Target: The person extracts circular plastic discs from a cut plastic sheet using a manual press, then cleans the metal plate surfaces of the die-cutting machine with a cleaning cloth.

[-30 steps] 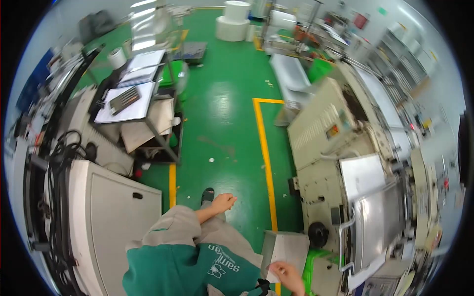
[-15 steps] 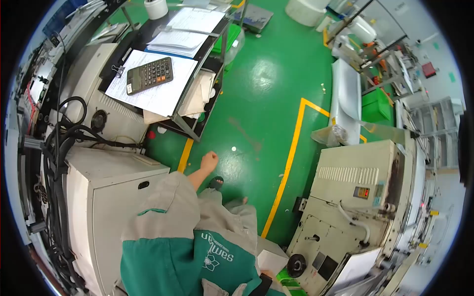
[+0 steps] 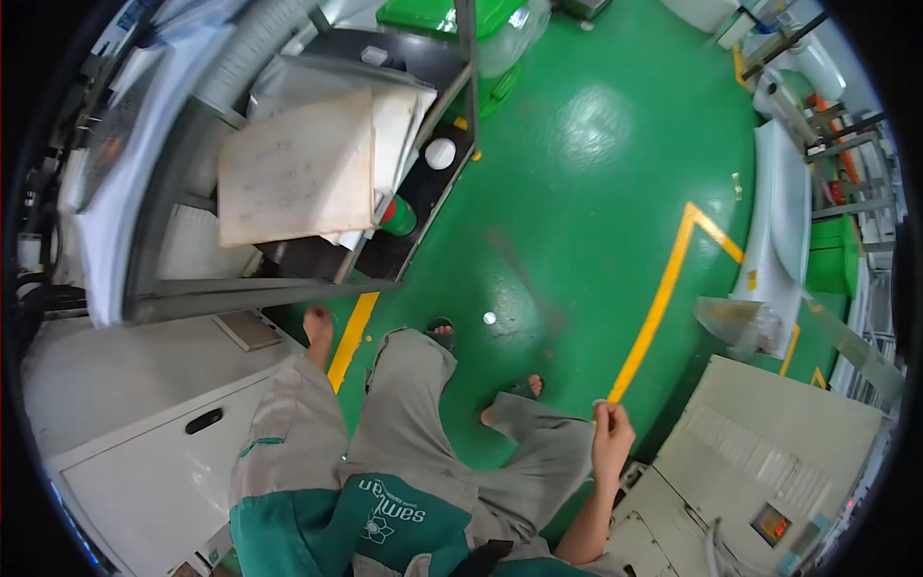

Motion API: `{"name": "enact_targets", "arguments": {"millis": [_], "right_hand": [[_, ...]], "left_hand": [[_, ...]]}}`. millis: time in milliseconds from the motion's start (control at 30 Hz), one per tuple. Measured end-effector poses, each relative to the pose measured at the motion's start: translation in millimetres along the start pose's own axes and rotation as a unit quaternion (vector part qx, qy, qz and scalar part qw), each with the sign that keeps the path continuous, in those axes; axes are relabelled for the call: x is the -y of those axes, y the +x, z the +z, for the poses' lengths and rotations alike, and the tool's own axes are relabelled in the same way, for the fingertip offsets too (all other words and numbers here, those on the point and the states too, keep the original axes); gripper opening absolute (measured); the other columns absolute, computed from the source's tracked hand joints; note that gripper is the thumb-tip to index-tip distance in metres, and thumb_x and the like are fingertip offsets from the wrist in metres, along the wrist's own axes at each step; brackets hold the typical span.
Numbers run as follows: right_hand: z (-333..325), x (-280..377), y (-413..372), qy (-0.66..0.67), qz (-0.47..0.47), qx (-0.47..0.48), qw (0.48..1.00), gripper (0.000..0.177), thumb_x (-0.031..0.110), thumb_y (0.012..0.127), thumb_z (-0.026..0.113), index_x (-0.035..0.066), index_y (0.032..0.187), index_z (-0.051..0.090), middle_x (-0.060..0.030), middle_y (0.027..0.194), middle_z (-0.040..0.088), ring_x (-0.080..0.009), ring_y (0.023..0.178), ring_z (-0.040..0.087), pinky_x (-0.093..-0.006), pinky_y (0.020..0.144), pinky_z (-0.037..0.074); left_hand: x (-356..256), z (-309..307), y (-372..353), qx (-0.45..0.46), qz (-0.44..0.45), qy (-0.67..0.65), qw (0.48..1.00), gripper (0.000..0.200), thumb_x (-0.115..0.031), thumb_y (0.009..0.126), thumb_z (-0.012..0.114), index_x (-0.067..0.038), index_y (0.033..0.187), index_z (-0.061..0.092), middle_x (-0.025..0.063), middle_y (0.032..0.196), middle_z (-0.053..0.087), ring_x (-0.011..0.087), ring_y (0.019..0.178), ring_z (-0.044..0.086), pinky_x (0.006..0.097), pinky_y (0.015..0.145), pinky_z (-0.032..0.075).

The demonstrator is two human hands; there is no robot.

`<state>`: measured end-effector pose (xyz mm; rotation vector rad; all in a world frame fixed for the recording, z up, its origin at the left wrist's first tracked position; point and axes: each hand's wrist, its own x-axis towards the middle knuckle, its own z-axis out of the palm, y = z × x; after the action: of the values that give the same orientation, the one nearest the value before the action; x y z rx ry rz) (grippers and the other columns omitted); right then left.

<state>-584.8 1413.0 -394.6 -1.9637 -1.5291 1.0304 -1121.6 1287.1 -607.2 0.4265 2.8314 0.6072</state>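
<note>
My left hand (image 3: 317, 328) hangs low between the white cabinet and the cart's frame, its fingers curled in with nothing visible in them. On the other side, my right hand (image 3: 612, 438) is raised beside my knee, thumb and fingers pinched together. A small pale bit seems to show at those fingertips, too small to name. Nearest my left hand are the white cabinet (image 3: 144, 471) and a flat brownish block (image 3: 246, 331) on its top. A worn cardboard folder (image 3: 298, 173) lies with papers on the cart's shelf.
A red and green can (image 3: 397, 215) and a white round piece (image 3: 440, 154) are on the lower shelf. The cart's metal leg (image 3: 468, 58) stands beside the green floor (image 3: 538, 192). A beige machine (image 3: 769, 438) rises at right; a plastic bag (image 3: 740, 325) lies beyond it.
The view has come lower and closer to the cart, whose lower shelf shows larger. My right hand has risen into view at right; my left hand appears farther left, beside the cabinet.
</note>
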Motion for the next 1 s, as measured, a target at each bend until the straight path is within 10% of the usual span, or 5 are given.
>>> {"name": "enact_targets", "arguments": {"millis": [133, 500, 800, 900, 1000], "right_hand": [[83.2, -20.4, 87.8, 0.036, -0.093, 0.084, 0.991, 0.015, 0.011, 0.088, 0.057, -0.004, 0.085, 0.059, -0.006, 0.072, 0.058, -0.0097, 0.066, 0.051, -0.0249, 0.063, 0.043], [357.7, 32.6, 262.9, -0.048, -0.416, 0.295, 0.859, 0.028, 0.015, 0.082, 0.06, -0.001, 0.104, 0.06, -0.0179, 0.097, 0.064, -0.031, 0.081, 0.064, -0.0369, 0.074, 0.05], [588.0, 73.0, 281.0, 0.217, -0.267, 0.165, 0.925, 0.092, 0.029, 0.069, 0.075, -0.006, 0.136, 0.023, -0.0278, 0.124, 0.046, -0.0372, 0.107, 0.053, -0.0416, 0.089, 0.043], [582.0, 79.1, 266.4, -0.055, -0.302, 0.16, 0.938, 0.074, 0.028, 0.071, 0.074, -0.007, 0.125, 0.039, -0.025, 0.115, 0.051, -0.0387, 0.099, 0.055, -0.0429, 0.088, 0.044], [564.6, 76.8, 265.9, 0.059, -0.201, 0.203, 0.957, 0.045, 0.029, 0.075, 0.068, 0.0, 0.108, 0.057, -0.0194, 0.106, 0.054, -0.0374, 0.101, 0.053, -0.044, 0.087, 0.043]], "left_hand": [[-10.4, 65.5, 77.3, -0.095, 0.07, -0.022, 0.993, 0.032, -0.022, 0.079, 0.061, -0.004, 0.103, 0.051, 0.0166, 0.103, 0.055, 0.0318, 0.1, 0.052, 0.0411, 0.087, 0.04], [-129.1, 150.1, 108.6, 0.171, 0.431, -0.191, 0.865, 0.117, -0.022, 0.058, 0.084, 0.0, 0.138, 0.002, 0.0171, 0.138, 0.028, 0.028, 0.129, 0.029, 0.0372, 0.108, 0.021], [-124.7, 151.0, 74.6, 0.148, 0.225, -0.492, 0.828, 0.054, 0.003, 0.071, 0.071, -0.002, 0.119, 0.044, 0.0066, 0.109, 0.054, 0.0174, 0.101, 0.053, 0.0309, 0.09, 0.041], [-88.2, 118.7, 57.2, 0.017, 0.17, -0.411, 0.896, 0.053, 0.004, 0.071, 0.07, 0.0, 0.118, 0.046, 0.0085, 0.113, 0.052, 0.0185, 0.104, 0.051, 0.0321, 0.092, 0.04], [-26.3, 98.4, 35.8, -0.125, 0.111, -0.359, 0.918, 0.062, -0.003, 0.066, 0.076, 0.004, 0.119, 0.045, 0.0129, 0.117, 0.049, 0.0222, 0.107, 0.048, 0.0336, 0.095, 0.037]]}}
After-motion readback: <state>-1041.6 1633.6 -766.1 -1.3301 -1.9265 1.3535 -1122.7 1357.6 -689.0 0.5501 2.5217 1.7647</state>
